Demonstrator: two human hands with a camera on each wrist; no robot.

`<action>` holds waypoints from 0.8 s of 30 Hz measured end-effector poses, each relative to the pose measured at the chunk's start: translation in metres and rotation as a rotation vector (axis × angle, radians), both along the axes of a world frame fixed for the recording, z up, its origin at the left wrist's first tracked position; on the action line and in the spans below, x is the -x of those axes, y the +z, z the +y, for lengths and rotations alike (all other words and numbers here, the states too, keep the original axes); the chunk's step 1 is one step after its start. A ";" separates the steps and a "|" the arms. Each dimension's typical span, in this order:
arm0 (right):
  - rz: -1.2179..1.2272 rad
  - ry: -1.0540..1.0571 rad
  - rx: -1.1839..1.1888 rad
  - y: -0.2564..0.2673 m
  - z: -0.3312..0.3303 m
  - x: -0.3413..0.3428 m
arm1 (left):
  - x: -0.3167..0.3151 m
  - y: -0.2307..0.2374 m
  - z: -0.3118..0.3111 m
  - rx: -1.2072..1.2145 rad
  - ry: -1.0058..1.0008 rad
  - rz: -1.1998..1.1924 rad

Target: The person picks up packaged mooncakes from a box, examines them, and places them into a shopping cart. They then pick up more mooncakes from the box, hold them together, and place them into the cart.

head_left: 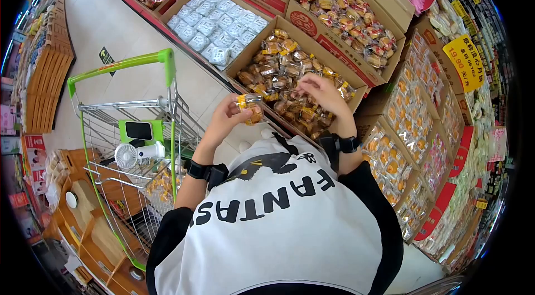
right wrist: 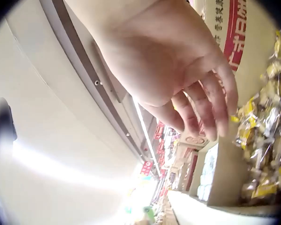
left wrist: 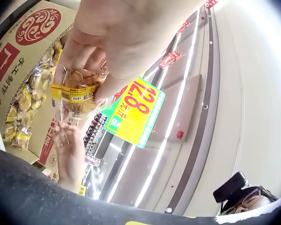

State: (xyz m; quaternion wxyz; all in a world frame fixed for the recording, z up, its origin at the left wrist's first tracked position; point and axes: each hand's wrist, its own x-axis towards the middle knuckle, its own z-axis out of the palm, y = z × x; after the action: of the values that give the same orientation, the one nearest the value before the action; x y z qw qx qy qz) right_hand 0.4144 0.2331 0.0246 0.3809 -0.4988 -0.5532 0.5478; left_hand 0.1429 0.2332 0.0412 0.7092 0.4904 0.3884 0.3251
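Note:
My left hand [head_left: 224, 118] pinches a mooncake [head_left: 250, 109] in a clear wrapper with a yellow band, near the front edge of a cardboard box. Seen from the left wrist, thumb and fingers grip the wrapped mooncake [left wrist: 79, 93] by its sides. Over the same box, my right hand [head_left: 323, 94] hovers with relaxed, slightly bent fingers and nothing held. The right wrist view shows the palm of this hand [right wrist: 178, 70] bare, beside the wrapped mooncakes [right wrist: 267, 136]. Brown mooncakes in similar wrappers [head_left: 278, 66] fill the box below.
A shopping cart [head_left: 128, 66] with a green handle stands at left, a small white fan [head_left: 127, 155] on it. Boxes of white packets [head_left: 217, 22] and other wrapped mooncakes [head_left: 351, 16] lie beyond. Stacked packaged cakes [head_left: 412, 105] and a yellow price sign [head_left: 464, 64] are at right.

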 end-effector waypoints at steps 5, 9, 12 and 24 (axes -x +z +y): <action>-0.451 -0.016 0.055 -0.043 0.000 -0.044 | 0.005 -0.007 -0.001 0.033 0.055 -0.002; -0.659 0.112 0.242 -0.104 -0.003 -0.059 | 0.011 -0.014 0.001 0.013 0.079 0.058; -0.755 0.234 0.324 -0.126 -0.009 -0.054 | 0.011 -0.010 0.001 0.020 0.109 0.064; -0.844 0.415 0.484 -0.131 -0.014 -0.038 | 0.009 -0.019 -0.002 0.043 0.099 0.041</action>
State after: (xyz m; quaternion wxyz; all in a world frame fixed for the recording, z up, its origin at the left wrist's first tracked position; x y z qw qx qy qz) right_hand 0.4528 0.2194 -0.1066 -0.1176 -0.6296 -0.6033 0.4753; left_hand 0.1339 0.2307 0.0220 0.6945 0.4618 0.4336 0.3412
